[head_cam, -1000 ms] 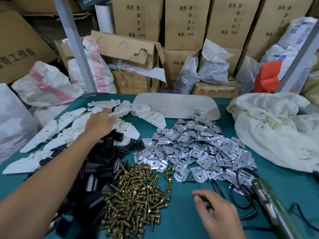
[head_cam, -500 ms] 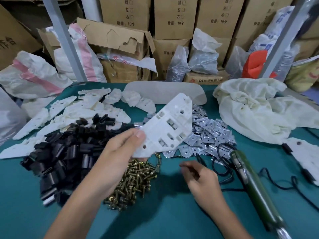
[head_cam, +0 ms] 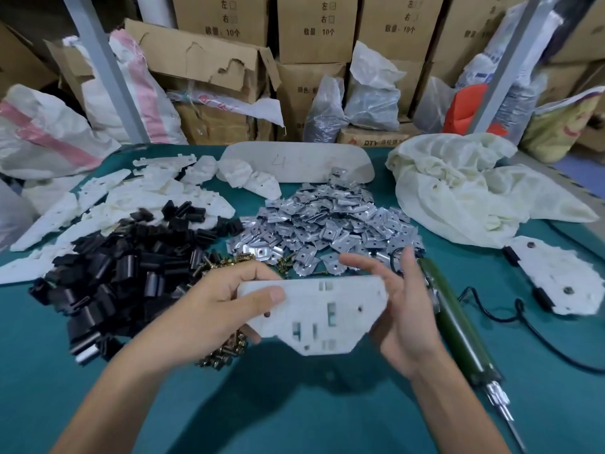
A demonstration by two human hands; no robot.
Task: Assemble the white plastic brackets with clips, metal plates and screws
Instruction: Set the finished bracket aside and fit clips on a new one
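Observation:
I hold one white plastic bracket [head_cam: 314, 316] flat above the green table, close to me. My left hand [head_cam: 209, 306] grips its left end, thumb on top. My right hand [head_cam: 406, 316] touches its right end with spread, fairly straight fingers. Behind the bracket lie a heap of black clips [head_cam: 131, 267], a heap of shiny metal plates [head_cam: 327, 224] and brass screws [head_cam: 226, 352], partly hidden by my left hand. More white brackets [head_cam: 147, 198] are piled at the back left.
A green electric screwdriver [head_cam: 458, 326] with a black cord lies just right of my right hand. Further right rests a bracket with clips fitted [head_cam: 563, 276]. A crumpled white cloth bag [head_cam: 458, 191] and a white board [head_cam: 294, 162] sit behind. Cardboard boxes [head_cam: 314, 27] line the back.
My left hand lifted a bracket from the pile and brought it toward me, now level. My right hand rose from the table to meet its right end.

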